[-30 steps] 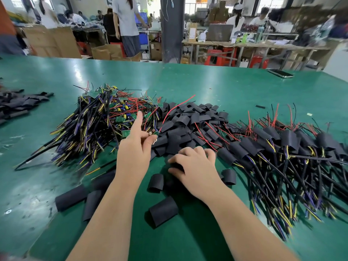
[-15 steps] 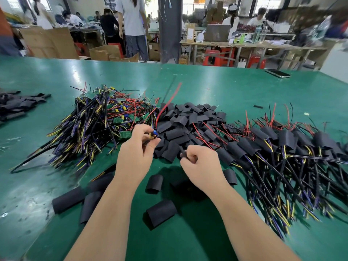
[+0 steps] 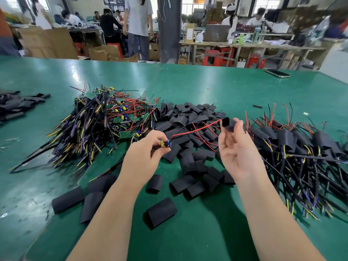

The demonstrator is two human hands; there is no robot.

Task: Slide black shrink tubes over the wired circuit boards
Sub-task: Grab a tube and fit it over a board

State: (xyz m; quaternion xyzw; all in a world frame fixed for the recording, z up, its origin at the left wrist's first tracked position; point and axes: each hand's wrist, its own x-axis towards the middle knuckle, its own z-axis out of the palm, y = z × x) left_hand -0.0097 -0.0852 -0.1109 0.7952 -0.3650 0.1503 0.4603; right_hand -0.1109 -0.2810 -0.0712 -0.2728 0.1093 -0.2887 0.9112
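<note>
Above loose tubes (image 3: 188, 162): left hand (image 3: 145, 157) pinches circuit board (image 3: 165, 143); right hand (image 3: 237, 153) pinches shrink tube (image 3: 228, 124); wire heaps flank.

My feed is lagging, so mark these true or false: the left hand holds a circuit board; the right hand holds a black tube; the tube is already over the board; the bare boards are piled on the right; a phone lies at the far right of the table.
1. The left hand pinches a wired circuit board. True.
2. The right hand holds a black shrink tube. True.
3. The tube already covers the board. False: they are apart, joined only by the red wire.
4. Bare boards are piled on the right. False: the bare pile lies left; sleeved ones lie right.
5. A phone lies far right. True.
</note>
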